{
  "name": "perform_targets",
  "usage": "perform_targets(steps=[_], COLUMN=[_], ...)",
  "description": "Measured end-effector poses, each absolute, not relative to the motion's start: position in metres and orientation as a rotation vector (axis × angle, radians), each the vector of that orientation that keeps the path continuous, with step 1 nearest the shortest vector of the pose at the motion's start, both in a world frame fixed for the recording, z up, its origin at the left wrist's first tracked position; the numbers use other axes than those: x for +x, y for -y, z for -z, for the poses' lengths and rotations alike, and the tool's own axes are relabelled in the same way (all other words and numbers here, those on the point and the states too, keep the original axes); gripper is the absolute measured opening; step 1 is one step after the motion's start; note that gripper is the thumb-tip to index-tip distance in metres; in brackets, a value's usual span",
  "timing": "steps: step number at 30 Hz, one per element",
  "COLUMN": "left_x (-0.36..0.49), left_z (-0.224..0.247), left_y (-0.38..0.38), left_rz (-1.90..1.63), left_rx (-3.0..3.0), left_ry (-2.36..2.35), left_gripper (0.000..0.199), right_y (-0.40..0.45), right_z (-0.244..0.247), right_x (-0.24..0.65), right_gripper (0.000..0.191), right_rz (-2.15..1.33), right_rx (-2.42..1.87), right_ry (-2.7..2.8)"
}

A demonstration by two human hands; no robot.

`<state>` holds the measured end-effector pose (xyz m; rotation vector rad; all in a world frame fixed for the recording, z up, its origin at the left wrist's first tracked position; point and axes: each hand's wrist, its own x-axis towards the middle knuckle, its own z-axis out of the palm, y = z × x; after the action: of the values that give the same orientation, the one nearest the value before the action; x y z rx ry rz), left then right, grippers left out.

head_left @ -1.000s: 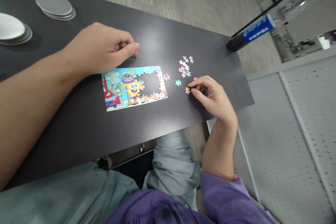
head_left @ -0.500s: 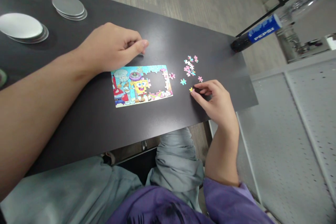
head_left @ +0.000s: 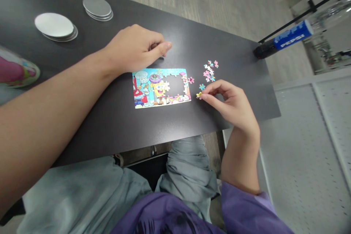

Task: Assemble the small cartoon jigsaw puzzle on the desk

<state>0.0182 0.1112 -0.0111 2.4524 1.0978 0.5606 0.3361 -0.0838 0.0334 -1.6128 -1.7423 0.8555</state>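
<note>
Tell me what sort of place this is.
Probably an office or similar indoor workspace, though nothing settles it: a plain dark table, streaked grey flooring and a large grey panel with rows of dark dots.

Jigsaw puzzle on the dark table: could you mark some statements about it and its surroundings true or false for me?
1. The right hand pinches a yellow piece. True.
2. The jigsaw is complete. False: a section at its right is unfilled.
3. The left hand holds the Pepsi bottle. False: the bottle stands apart from both hands, near the table's right end.
4. Two stacks of silvery discs lie left of the jigsaw. True.
</note>
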Motion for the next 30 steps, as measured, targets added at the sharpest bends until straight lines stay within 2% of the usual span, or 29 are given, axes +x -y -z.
perform_targets(steps=[3, 6, 9, 12, 17, 30], left_x=[0.019, 0.020, 0.020, 0.021, 0.021, 0.023], left_z=[0.011, 0.011, 0.011, 0.010, 0.010, 0.008], left_y=[-0.110, -0.110, -0.110, -0.110, -0.109, -0.107], left_rz=[-0.579, -0.593, -0.577, -0.570, -0.554, -0.576], left_rx=[2.457, 2.456, 2.455, 2.472, 2.464, 2.423], left_ry=[-1.081, -1.068, -1.061, -1.083, -1.093, -1.087], left_gripper=[0.066, 0.068, 0.070, 0.069, 0.066, 0.062], right_y=[0.052, 0.026, 0.017, 0.020, 0.021, 0.013], right_z=[-0.043, -0.043, -0.035, -0.026, -0.018, -0.019], right_x=[0.309, 0.290, 0.282, 0.280, 0.277, 0.281], right_gripper=[0.009, 0.023, 0.016, 0.008, 0.010, 0.005], right_rz=[-0.958, -1.100, -1.163, -1.148, -1.057, -1.009], right_rx=[-1.424, -1.362, -1.368, -1.350, -1.249, -1.300], right_ry=[1.844, 1.961, 1.967, 2.015, 2.094, 2.154])
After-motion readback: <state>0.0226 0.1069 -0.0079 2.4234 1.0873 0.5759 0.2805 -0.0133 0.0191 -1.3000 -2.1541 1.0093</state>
